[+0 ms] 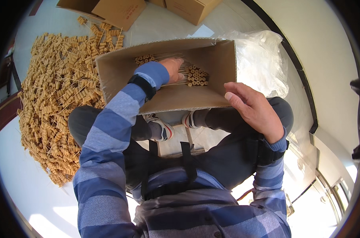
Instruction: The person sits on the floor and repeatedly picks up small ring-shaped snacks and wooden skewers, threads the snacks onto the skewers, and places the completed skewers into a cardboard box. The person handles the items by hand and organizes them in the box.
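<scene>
An open cardboard box (160,101) stands in front of me between my knees. Inside, bundles of thin sticks carry ring-shaped tan snack pieces; one cluster of pieces (197,75) lies at the right, another (144,59) at the left. My left hand (172,69) reaches down into the box over the sticks between these clusters. Its thumb and fingers look spread, though the fingertips are partly hidden. At the box's right front corner is my right hand (253,107), thumb apart from the fingers, with nothing visible in it. Whether it touches the rim, I cannot tell.
A large heap of the same skewered pieces (60,99) covers the floor at my left. More cardboard boxes (192,10) stand at the far side. Crumpled clear plastic (263,63) lies against the box's right side. My shoes (162,129) are just before the box.
</scene>
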Available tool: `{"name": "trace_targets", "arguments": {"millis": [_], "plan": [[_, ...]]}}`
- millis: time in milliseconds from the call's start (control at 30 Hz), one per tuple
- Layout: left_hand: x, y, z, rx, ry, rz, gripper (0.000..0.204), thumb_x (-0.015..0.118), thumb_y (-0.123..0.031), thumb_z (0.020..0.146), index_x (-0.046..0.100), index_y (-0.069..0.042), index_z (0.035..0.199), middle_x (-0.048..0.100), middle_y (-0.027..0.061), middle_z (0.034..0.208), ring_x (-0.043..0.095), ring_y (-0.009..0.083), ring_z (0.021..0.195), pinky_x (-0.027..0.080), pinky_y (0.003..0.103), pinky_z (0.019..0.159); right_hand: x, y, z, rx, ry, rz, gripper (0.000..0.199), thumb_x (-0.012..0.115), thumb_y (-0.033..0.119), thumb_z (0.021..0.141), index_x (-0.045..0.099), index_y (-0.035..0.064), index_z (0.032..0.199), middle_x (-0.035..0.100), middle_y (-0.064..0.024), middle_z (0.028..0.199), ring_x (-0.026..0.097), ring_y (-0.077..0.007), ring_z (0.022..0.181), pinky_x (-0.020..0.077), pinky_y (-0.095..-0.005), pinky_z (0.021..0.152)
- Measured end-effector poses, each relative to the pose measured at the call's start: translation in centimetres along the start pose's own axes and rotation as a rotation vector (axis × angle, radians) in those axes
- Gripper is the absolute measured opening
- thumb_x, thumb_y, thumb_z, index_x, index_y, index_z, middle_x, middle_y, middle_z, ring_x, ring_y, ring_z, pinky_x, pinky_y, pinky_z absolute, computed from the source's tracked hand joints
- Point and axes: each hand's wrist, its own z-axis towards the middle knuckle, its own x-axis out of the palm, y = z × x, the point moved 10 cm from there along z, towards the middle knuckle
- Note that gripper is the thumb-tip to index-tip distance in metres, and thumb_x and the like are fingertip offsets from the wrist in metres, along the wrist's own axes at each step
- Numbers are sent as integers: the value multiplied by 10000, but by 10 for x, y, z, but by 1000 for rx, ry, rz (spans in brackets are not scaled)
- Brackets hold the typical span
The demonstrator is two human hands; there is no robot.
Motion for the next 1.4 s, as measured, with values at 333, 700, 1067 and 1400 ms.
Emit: {"name": "trace_targets", "arguments": {"millis": [333,700,1067,1400], "plan": [[-88,177,-464,-209,-1215,-759,501,664,-255,987,515,-5,1395,632,81,1252,626,183,1125,519,297,945,48,21,-21,-36,-16,225,443,522,341,1059,568,22,1363,670,-114,1175,639,-179,1088,502,-317,963],[321,386,-521,-927,-1302,-1796,372,654,-223,944,598,-33,1260,651,79,1047,667,210,880,594,344,706,158,138,-39,-187,212,0,418,525,314,1065,567,12,1350,684,-102,1138,641,-174,1061,504,-310,951],[361,422,-435,-1340,-734,-1436,441,675,-320,920,617,-9,1227,731,159,897,719,233,644,588,355,608,222,143,-23,-123,332,-188,344,524,247,1059,586,1,1292,656,-74,1123,631,-170,1043,501,-299,888],[238,428,-561,-1327,-1241,-633,506,679,-343,913,555,-50,1307,666,240,1181,650,412,1059,527,471,904,235,145,-19,-130,341,-285,312,536,215,1040,596,5,1264,644,-68,1086,619,-156,1001,490,-284,864]]}}
